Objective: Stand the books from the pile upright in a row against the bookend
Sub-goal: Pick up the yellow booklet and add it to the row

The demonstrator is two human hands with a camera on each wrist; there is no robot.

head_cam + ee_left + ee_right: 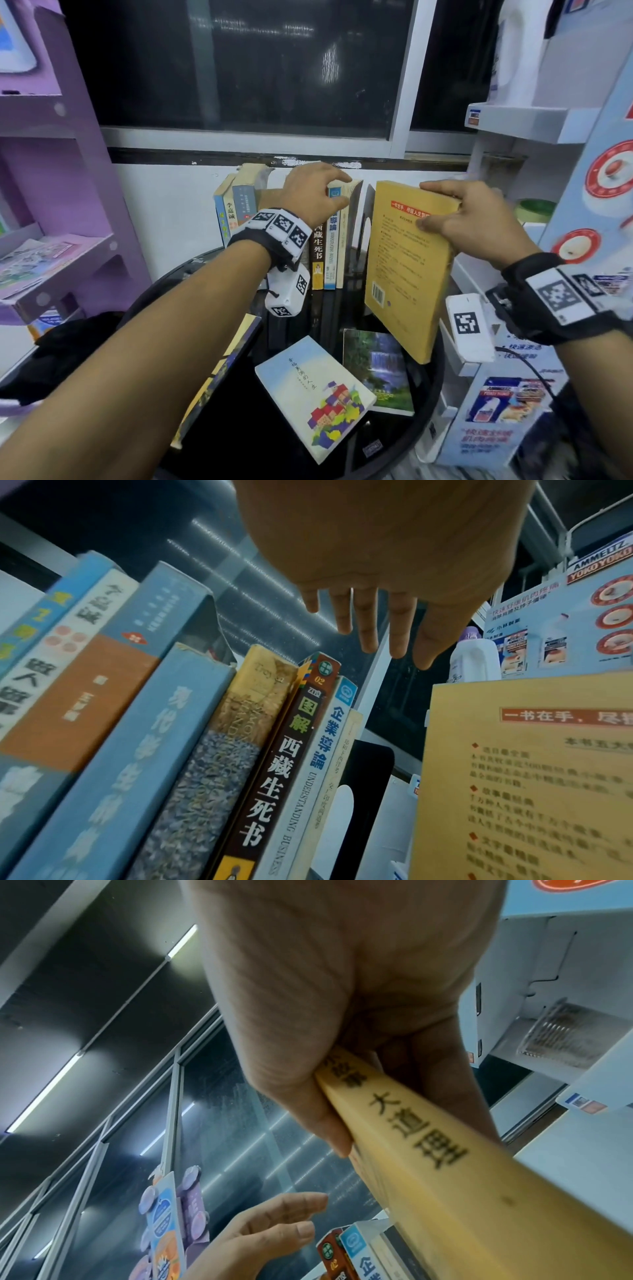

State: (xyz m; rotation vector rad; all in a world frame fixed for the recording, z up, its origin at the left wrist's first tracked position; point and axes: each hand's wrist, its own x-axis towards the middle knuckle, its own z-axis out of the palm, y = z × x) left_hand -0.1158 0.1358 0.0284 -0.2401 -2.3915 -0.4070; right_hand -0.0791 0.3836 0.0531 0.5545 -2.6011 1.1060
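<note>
Bookend [356, 219]: upright row of books [322, 246] on its left.
Yellow book [407, 267]: right of bookend, long axis near-vertical, tilted.
Right hand [479, 219] grip: clamped on its top.
Left hand [315, 192] grip: fingers apart over row.

Counted standing upright in the row of books [270, 772]: eight spines, told apart in the left wrist view; possibly more past the left edge.

Counted held in the air: one yellow book [407, 267].

Counted lying flat on the round table [428, 387]: three books: one house-cover book [315, 394], one waterfall-cover book [376, 370], one dark-and-yellow book [219, 373] partly under the forearm.

Total books in view: twelve.

Bookend plates, black: two, side by side: left bookend [357, 205], right bookend [369, 205].

Hands: two: left hand [311, 192], right hand [479, 219].

Tagged wrist bands: two, one per wrist.

Tables: one.
</note>
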